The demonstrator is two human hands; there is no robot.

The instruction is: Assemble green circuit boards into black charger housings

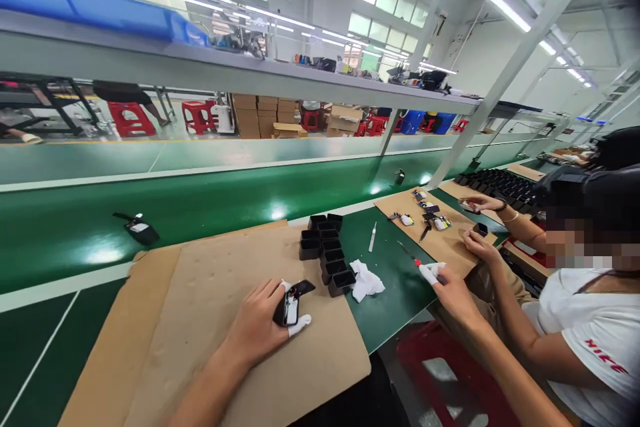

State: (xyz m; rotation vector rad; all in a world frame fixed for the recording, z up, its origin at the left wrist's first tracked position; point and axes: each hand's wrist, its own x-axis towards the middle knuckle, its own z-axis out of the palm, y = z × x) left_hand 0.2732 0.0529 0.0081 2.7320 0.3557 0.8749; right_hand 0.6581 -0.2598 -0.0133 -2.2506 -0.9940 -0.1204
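On the cardboard sheet [210,320], my left hand [255,320] is wrapped round a small black case [291,310] with its flap up and a pale part inside. White finger covers show on the thumb and a fingertip. To the right, over the green table, my right hand [454,293] grips a thin pointed tool with a red section [417,262], its tip directed away to the left. Covers sit on those fingers too. Between the hands stand several black open-topped boxes [334,267], a crumpled white cloth [367,281] and a white pen-like tool [373,238].
A co-worker [585,320] sits close on the right, hands over another cardboard piece [400,203] with small electronic parts [441,222]. Black devices lie on the green conveyor belt [215,207]. A metal post [475,113] and a raised shelf [300,73] stand beyond.
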